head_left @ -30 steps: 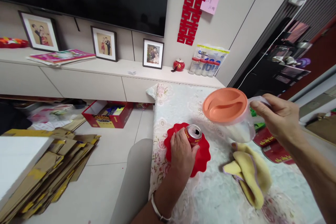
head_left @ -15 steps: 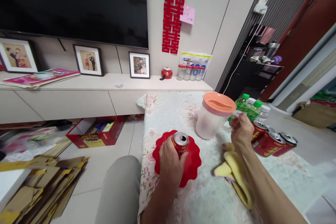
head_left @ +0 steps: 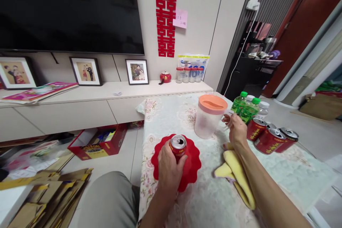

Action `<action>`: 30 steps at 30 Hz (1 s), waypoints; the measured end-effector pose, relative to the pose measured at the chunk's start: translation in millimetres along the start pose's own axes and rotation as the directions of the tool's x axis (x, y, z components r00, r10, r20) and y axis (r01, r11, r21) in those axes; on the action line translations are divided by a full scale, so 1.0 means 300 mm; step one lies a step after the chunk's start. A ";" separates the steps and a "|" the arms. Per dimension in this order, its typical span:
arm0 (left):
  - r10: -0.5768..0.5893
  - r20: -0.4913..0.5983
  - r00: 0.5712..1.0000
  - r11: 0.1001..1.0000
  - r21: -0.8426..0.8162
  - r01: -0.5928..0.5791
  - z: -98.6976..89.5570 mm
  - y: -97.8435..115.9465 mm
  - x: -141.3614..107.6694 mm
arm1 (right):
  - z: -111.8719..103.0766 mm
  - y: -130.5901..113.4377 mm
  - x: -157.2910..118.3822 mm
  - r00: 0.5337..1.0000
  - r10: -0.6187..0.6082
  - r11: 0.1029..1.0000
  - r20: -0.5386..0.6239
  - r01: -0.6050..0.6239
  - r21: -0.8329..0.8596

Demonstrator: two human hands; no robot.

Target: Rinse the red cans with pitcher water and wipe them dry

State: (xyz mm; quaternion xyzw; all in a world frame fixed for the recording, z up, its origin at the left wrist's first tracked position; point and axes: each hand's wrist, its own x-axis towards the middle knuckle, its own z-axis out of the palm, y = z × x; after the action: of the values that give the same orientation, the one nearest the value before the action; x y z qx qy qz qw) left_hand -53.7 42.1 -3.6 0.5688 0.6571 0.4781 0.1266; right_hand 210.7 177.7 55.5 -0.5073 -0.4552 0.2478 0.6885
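My left hand (head_left: pixel 170 165) is wrapped round an opened red drink can (head_left: pixel 177 145), which stands upright over a red scalloped dish (head_left: pixel 191 171). My right hand (head_left: pixel 237 128) is closed on the handle of a frosted plastic pitcher (head_left: pixel 207 124) with an orange lid (head_left: pixel 213 103). The pitcher appears to rest on the table. Below my right forearm lies a crumpled yellow cloth (head_left: pixel 235 174). Close to the right of that hand stand several red cans (head_left: pixel 269 140) and several bottles (head_left: pixel 248 110), some with green caps.
A flowered cloth covers the table (head_left: pixel 213 203). Behind it runs a white cabinet (head_left: pixel 114 96) with framed photos (head_left: pixel 137 72), small jars (head_left: pixel 189 75) and a red pot (head_left: pixel 165 77). On the floor at left are a red box (head_left: pixel 97 142) and flattened cardboard (head_left: pixel 58 188).
The view has shifted slightly, so things sit a little further left in the picture. Both hands keep their holds on the can and the pitcher handle.
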 end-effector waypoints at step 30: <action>-0.073 0.085 0.994 0.997 -0.011 0.074 -0.042 0.066 -0.001 | -0.374 0.076 -0.455 0.819 -0.418 0.594 0.394 0.574 -0.564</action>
State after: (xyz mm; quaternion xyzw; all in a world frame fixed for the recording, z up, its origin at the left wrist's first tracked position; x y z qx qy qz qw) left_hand -50.3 33.6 18.1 0.5631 0.6683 0.4532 0.1757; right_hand 248.9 23.1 -24.8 -0.5377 -0.7090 -0.0779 0.4495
